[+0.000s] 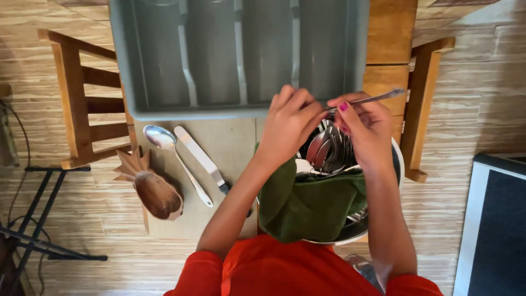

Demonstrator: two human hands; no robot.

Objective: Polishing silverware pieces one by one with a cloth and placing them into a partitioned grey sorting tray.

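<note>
Closest in, a red top, and right past it one green cloth [309, 205] draped over the near rim of one bowl [398, 159]. The bowl is stuffed with spoons [329, 149], too jumbled to count, sitting directly under both hands.

Both hands are up over the bowl, nearly touching each other. The left hand [287, 123] is curled with its fingertips pinching the near end of one piece of cutlery [366, 100]. The right hand [367, 126] is closed around that same piece, which sticks out up and to the right past its fingers. Can't tell if it's a spoon or a fork, the end is hidden.

Left of the left hand, on the surface [230, 145]: one big spoon [170, 151] and one knife [203, 159] lying side by side, not touching. Further left and a bit nearer, one wooden pineapple-shaped dish [153, 189].

Beyond the hands, one grey cutlery tray [241, 55] with four long compartments.
</note>
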